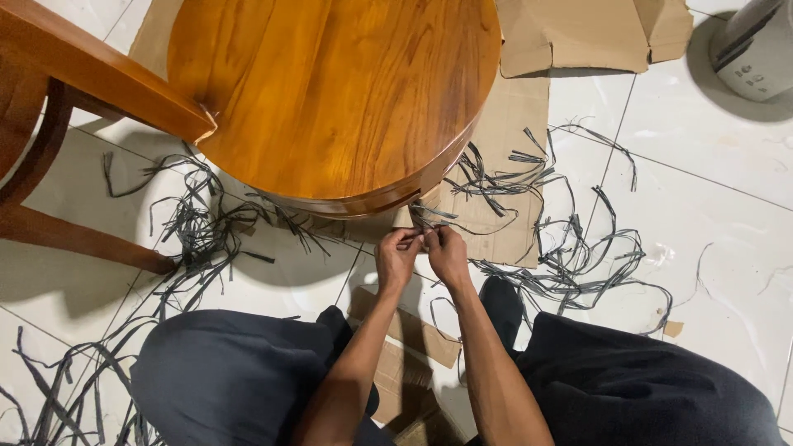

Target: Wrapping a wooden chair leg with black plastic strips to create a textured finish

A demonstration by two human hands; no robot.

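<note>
Grip: left hand (397, 258) and right hand (447, 253) pinched shut on grey strip (423, 237) just below round wooden seat (334, 95). More strips (570, 256) scattered on floor (710, 215), cardboard (496, 157) beneath.

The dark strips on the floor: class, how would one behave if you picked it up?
Probably floppy: the strips lie in loose curls and tangles on the tiles. Likely very light, being thin and narrow. Both hands pinch one, so it seems easy to bend.
</note>
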